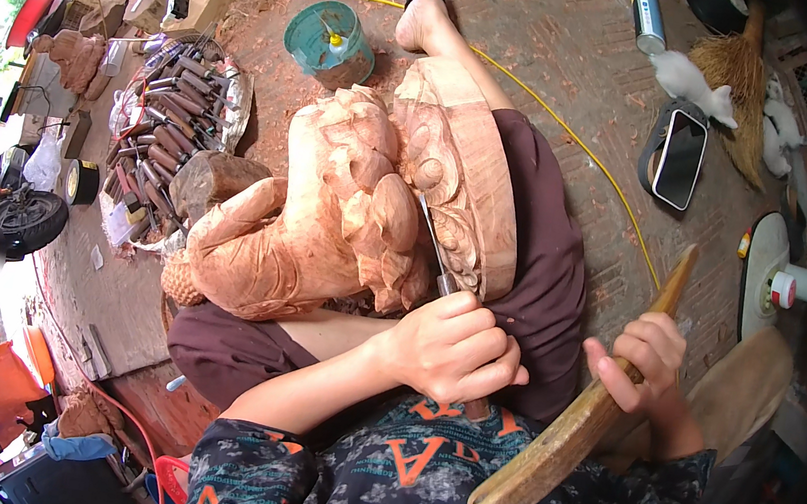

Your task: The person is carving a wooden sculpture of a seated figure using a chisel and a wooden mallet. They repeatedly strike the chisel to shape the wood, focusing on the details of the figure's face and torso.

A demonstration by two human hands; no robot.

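Note:
A carved wooden figure [300,229] lies on its side across my lap and the floor, its curly head to the left and its broad base [491,192] to the right. My left hand [457,347] is closed round the handle of a carving chisel [436,236]. The slim metal blade reaches up to the carved relief by the base, near a rounded knob. My right hand [647,363] grips a wooden mallet [556,447], a long club shape. Its thick end points down over my shirt and its narrow end points up; it is apart from the chisel.
Many wood-handled chisels [172,123] lie piled at the left beside a wood block [215,184]. A green bucket [329,41] stands beyond the figure. A yellow cord [579,138] crosses the floor. To the right are a phone [680,155], a white kitten [691,86], a broom [739,102] and a fan [768,277].

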